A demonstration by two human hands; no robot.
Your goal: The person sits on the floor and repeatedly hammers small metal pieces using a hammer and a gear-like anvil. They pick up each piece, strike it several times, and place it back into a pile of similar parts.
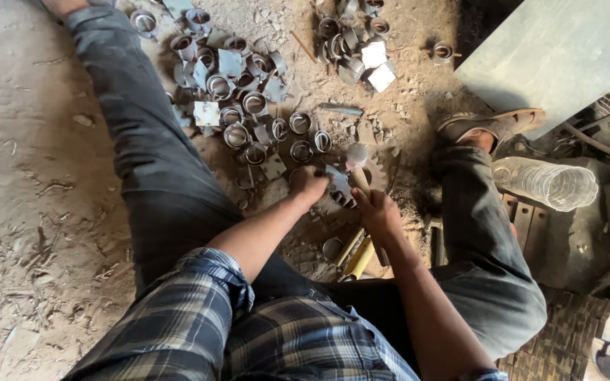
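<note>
Hammer up, left hand pinning a metal piece on the dirt floor.

I'm looking straight down between my knees: my left hand is closed over the small grey metal piece, which pokes out at 3 o'clock from the fingers, touching them. My right hand is wrapped tight around the wooden handle of the hammer, whose round head sits at 12 o'clock from that hand, just above the piece. A heap of metal rings and plates lies at 11 o'clock from my left hand, and a second, smaller heap at 12 o'clock, well apart. A clear plastic bottle lies at 3 o'clock, beyond my right leg, near a sandal.
</note>
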